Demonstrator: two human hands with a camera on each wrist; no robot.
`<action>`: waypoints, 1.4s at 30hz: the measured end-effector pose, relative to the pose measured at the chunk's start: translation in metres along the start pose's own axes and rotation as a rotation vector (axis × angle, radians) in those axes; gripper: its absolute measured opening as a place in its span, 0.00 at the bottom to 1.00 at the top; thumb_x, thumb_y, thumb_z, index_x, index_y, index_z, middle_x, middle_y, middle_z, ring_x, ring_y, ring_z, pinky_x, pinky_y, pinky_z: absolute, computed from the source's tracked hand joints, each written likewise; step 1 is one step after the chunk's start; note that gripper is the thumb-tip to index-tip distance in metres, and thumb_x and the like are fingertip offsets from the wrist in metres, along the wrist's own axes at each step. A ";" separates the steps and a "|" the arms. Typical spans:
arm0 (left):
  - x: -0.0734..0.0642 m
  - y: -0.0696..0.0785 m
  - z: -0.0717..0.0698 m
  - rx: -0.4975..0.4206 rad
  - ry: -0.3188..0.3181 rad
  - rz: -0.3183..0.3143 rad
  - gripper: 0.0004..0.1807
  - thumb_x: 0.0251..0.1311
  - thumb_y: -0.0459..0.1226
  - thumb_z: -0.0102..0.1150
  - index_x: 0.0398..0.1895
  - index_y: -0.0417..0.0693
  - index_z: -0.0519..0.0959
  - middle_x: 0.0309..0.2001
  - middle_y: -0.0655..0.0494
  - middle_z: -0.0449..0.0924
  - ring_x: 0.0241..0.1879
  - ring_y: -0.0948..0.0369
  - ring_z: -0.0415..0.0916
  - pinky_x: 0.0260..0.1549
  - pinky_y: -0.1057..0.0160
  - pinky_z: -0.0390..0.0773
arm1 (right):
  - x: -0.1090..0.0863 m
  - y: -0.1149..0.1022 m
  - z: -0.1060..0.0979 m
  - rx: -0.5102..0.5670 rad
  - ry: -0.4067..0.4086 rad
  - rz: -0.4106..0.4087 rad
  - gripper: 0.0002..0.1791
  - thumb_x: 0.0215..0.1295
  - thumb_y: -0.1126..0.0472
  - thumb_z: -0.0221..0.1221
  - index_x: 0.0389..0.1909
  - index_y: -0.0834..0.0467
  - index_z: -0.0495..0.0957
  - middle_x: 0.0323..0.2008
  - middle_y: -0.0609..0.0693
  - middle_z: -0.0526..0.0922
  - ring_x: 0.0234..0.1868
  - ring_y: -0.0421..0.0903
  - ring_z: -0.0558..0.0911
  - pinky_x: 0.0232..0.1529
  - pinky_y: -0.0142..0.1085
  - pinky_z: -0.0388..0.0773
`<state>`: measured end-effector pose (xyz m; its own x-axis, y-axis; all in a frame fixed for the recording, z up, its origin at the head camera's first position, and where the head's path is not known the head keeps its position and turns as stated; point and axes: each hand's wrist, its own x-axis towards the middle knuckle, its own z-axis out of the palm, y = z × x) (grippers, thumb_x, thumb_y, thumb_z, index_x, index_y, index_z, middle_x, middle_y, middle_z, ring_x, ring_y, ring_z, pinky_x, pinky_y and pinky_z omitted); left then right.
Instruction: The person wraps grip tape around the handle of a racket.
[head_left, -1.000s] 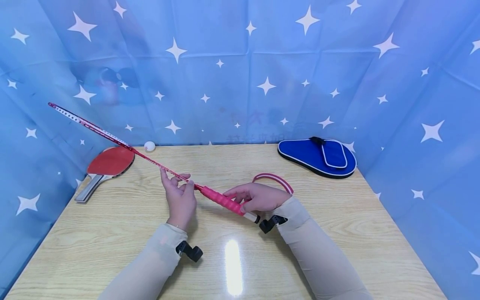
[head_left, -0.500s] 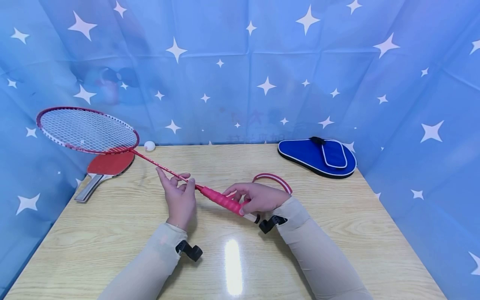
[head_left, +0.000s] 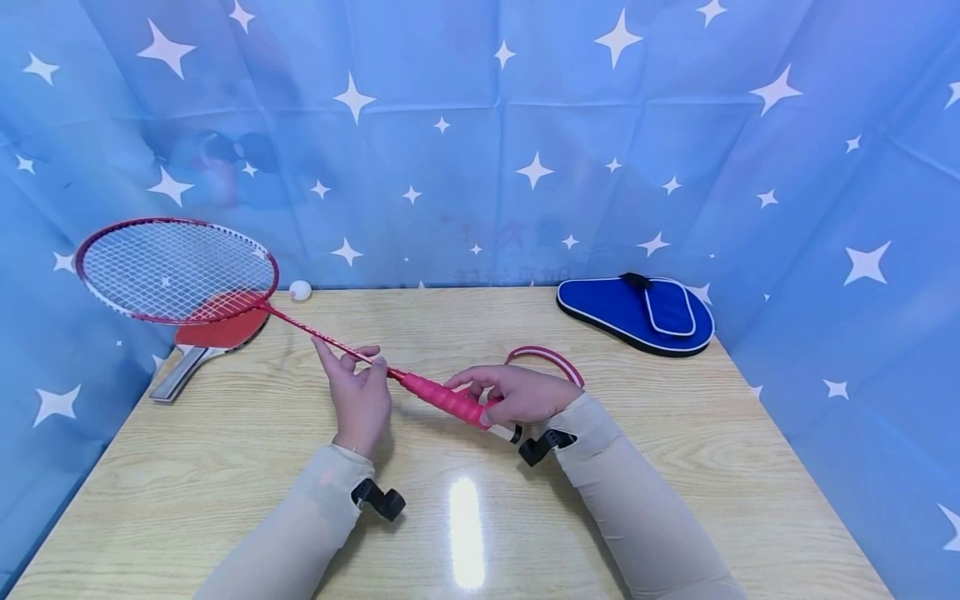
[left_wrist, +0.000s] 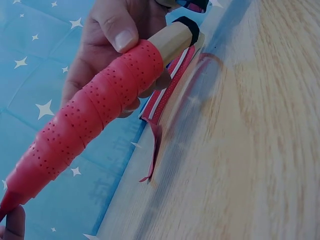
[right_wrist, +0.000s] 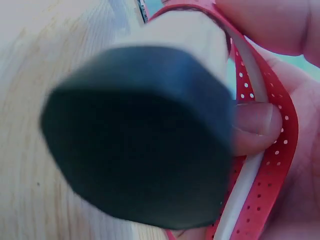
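Head view: left hand (head_left: 362, 408) pinches the shaft (head_left: 352, 350) just ahead of the grip, thumb against fingers; right hand (head_left: 528, 393) has thumb on the lower wrap and fingers behind the handle. Racket (head_left: 300, 323) is held tilted above the table (head_left: 720, 467), strung head out to the left. Red tape (left_wrist: 85, 117) covers the handle down to a bare wooden end (left_wrist: 172, 41) and black butt cap (right_wrist: 135, 150). Loose white-striped strip (head_left: 551, 357) runs off by the right hand.

Handling, judged: racket light, stiff, head-heavy over that thin shaft, may roll in a pinch; strings want care. Tape soft, stretchy, probably tacky. Best hold: shaft near the grip, plus tape edge under thumb.

Farther out: red paddle (head_left: 228, 332) partly behind the strings, white ball (head_left: 300, 290) near, blue case (head_left: 611, 308) far right.
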<state>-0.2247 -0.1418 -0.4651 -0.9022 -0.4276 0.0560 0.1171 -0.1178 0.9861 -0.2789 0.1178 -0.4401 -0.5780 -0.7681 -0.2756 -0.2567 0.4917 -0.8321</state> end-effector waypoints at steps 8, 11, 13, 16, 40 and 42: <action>-0.001 0.000 0.001 -0.021 -0.006 0.030 0.59 0.74 0.26 0.51 0.82 0.77 0.19 0.51 0.48 0.77 0.30 0.56 0.78 0.32 0.67 0.76 | 0.001 0.000 0.004 -0.050 0.014 -0.009 0.36 0.62 0.66 0.70 0.71 0.42 0.77 0.54 0.45 0.81 0.56 0.50 0.77 0.50 0.42 0.81; -0.001 0.001 0.002 -0.024 -0.002 0.027 0.60 0.74 0.26 0.50 0.82 0.75 0.18 0.51 0.48 0.77 0.29 0.57 0.78 0.30 0.69 0.74 | 0.002 0.001 0.004 -0.037 0.010 -0.012 0.36 0.63 0.66 0.70 0.71 0.43 0.76 0.56 0.46 0.81 0.57 0.49 0.78 0.52 0.42 0.80; 0.000 0.001 0.002 -0.029 -0.002 0.022 0.59 0.74 0.25 0.50 0.82 0.75 0.18 0.51 0.48 0.77 0.29 0.57 0.77 0.29 0.69 0.73 | 0.001 0.001 0.004 -0.014 0.001 -0.008 0.36 0.64 0.65 0.69 0.72 0.42 0.75 0.57 0.47 0.81 0.58 0.48 0.78 0.54 0.42 0.80; 0.000 0.001 0.002 -0.038 -0.006 0.010 0.59 0.75 0.26 0.49 0.82 0.75 0.17 0.53 0.48 0.77 0.28 0.55 0.75 0.27 0.69 0.72 | 0.001 0.002 0.004 0.031 -0.019 -0.005 0.36 0.67 0.65 0.69 0.75 0.42 0.73 0.60 0.48 0.81 0.59 0.48 0.79 0.57 0.42 0.79; 0.002 -0.002 -0.001 -0.018 -0.005 -0.018 0.59 0.76 0.32 0.55 0.83 0.75 0.18 0.51 0.49 0.79 0.34 0.57 0.80 0.37 0.65 0.81 | 0.001 0.002 -0.001 0.077 -0.027 0.010 0.40 0.62 0.68 0.71 0.73 0.37 0.74 0.62 0.51 0.78 0.47 0.54 0.83 0.45 0.42 0.82; 0.003 -0.003 -0.002 -0.010 0.000 -0.025 0.59 0.76 0.33 0.55 0.83 0.75 0.18 0.51 0.49 0.79 0.36 0.55 0.82 0.37 0.65 0.81 | 0.001 0.002 -0.001 0.076 -0.030 0.010 0.40 0.63 0.67 0.71 0.73 0.38 0.74 0.62 0.51 0.79 0.46 0.53 0.84 0.44 0.42 0.83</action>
<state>-0.2266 -0.1441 -0.4678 -0.9051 -0.4241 0.0319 0.0990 -0.1373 0.9856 -0.2804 0.1187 -0.4418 -0.5567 -0.7756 -0.2976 -0.1909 0.4681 -0.8628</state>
